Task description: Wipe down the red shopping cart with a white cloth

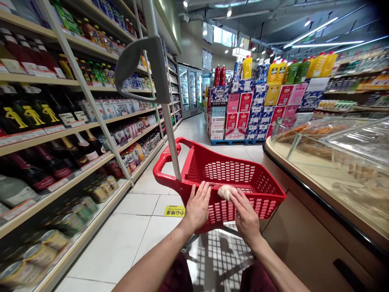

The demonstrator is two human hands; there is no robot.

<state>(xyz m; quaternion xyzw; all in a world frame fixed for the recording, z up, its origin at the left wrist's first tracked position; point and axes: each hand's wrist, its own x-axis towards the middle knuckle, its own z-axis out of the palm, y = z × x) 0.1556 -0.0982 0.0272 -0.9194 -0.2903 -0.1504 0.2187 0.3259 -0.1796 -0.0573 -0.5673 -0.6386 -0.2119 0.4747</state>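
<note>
A red plastic shopping cart (267,197) with a perforated basket stands right before me. Its near rim runs under both hands. My left hand (197,207) lies with its fingers stretched out against the near side of the basket, holding nothing. A crumpled whitish cloth (225,192) is under the fingers of my right hand (246,217), at the basket's near rim; the cloth looks slightly blurred. At the cart's left end is a red looped handle (165,164). Beside it rises a metal pole (172,140) carrying a grey plastic loop (161,69).
Shelves of bottles and cans (91,87) line the left side. On the right stands a counter (304,174) with clear covers over food. Stacked drink cartons (237,109) rise ahead, before glass-door coolers (191,87). A yellow floor sticker (174,211) lies on the tiles.
</note>
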